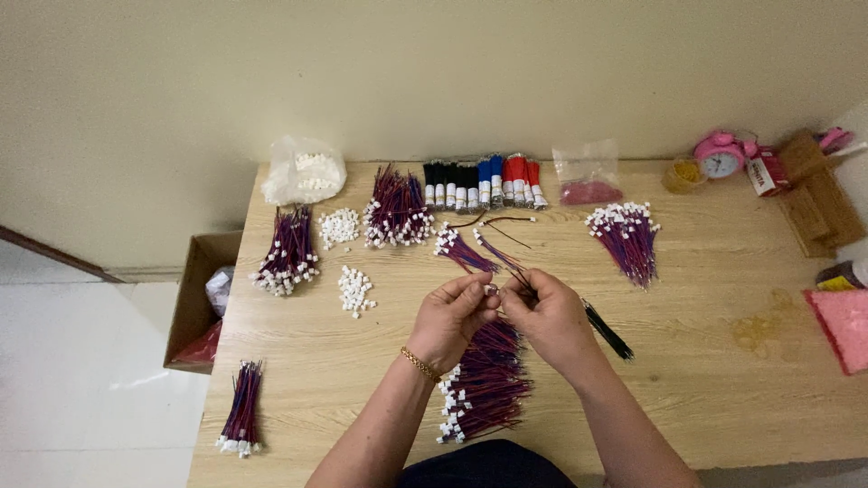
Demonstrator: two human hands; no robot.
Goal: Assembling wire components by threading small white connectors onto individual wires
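Your left hand [449, 316] and right hand [545, 314] meet fingertip to fingertip over the middle of the bench [723, 361], both pinched narrow on one thing: a small white connector [491, 290] with thin red-and-blue leads [506, 262] trailing away from your fingers toward the far edge. Which hand carries the plug and which the wire I cannot tell; the contact point is too small. My read on handling: the leads are light and limp, so they will flop and tangle. Grip close to the connector end, not mid-wire. The plastic housing looks hard but tiny and likely slick, so hold it by its flat sides with fingertip pads. Directly under your wrists, toward you, lies a big heap of finished leads [484, 384] with white ends. Just right of your right hand sits a black wire bundle [608, 331]. Beyond your fingertips is a small fan of leads [461, 248]; farther out are banded bundles in black, blue and red [484, 183]. Left of your left hand is a loose cluster of white housings [354, 290], and beyond it a second cluster [339, 227] and a clear bag of more [304, 172]. Far right is another wire pile [626, 237].
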